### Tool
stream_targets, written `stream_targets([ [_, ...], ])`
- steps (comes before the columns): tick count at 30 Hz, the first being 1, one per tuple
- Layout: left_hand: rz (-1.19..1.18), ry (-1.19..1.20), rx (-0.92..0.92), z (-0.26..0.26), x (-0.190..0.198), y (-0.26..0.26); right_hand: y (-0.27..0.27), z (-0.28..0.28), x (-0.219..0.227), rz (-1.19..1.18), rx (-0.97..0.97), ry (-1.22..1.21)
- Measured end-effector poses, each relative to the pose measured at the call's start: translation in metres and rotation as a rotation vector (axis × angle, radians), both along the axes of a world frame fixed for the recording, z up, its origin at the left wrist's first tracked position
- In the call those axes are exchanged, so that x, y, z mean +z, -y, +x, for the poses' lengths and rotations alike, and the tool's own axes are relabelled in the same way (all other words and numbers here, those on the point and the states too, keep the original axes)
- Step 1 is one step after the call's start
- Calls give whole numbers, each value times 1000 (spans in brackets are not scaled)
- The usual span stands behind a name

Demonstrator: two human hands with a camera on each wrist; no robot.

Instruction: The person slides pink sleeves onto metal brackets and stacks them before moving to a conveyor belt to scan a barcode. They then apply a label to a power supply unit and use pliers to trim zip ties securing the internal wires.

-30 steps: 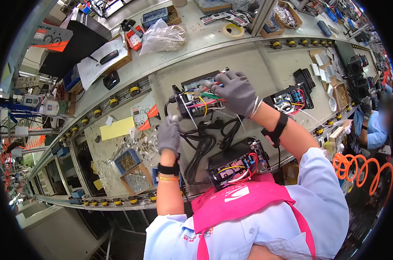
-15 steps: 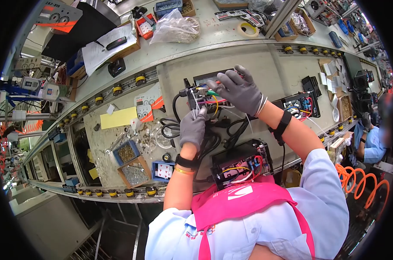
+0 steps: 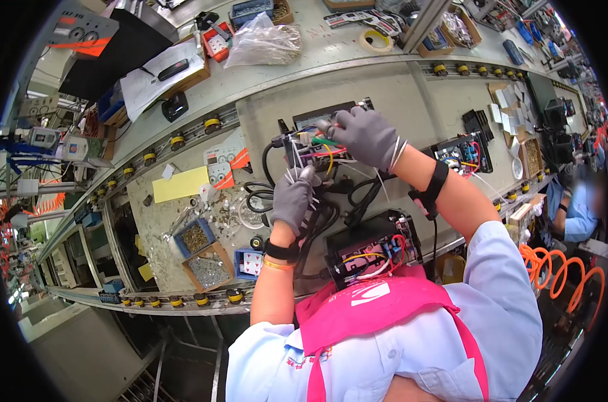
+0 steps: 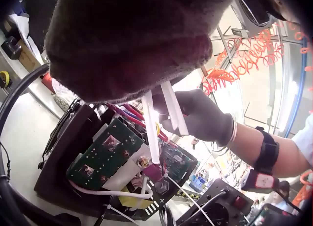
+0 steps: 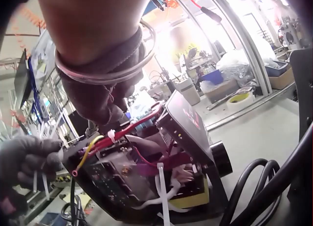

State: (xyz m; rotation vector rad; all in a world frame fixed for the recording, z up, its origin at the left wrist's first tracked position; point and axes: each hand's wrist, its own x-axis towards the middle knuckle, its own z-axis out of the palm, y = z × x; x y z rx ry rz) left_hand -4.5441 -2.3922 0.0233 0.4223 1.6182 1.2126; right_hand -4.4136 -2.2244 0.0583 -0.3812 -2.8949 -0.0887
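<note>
My left hand [image 3: 292,204], in a grey glove, pinches several white zip ties [image 4: 150,130] beside the near left side of an electrical unit. In the right wrist view this left hand [image 5: 32,160] has its fingers curled round the ties. The unit holds a green circuit board [image 4: 110,150], with red and yellow wires [image 5: 88,155] along its top. My right hand [image 3: 368,137], gloved too, bends its fingers round the wires at the unit's upper right. Its fingertips are partly hidden. A fixed white tie [image 5: 163,192] hangs from the unit.
A second open unit [image 3: 371,248] stands close to the body; another [image 3: 461,154] is to the right. Black cables [image 3: 321,218] lie between. Small-parts boxes [image 3: 210,268] and a yellow sheet [image 3: 181,184] are at left. Rollers [image 3: 212,125] line the belt.
My left hand has come from the loose parts at lower left to the unit, now with white ties in it. The right hand's fingers, spread half a second ago, are drawn closer together at the wires.
</note>
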Motion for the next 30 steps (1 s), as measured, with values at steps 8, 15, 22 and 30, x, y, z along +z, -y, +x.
stream_targets([
  [8, -101, 180, -394, 57, -19, 1, -15, 90, 55, 211, -77, -31],
  [15, -303, -48, -450, 87, -21, -47, -14, 128, 22, 622, 98, 15],
  [22, -232, 102, -339, 105, -38, -44, -11, 113, 12, 574, 129, 4],
  [30, -56, 178, -257, 91, -23, -31, -8, 103, 12, 585, 151, 65],
])
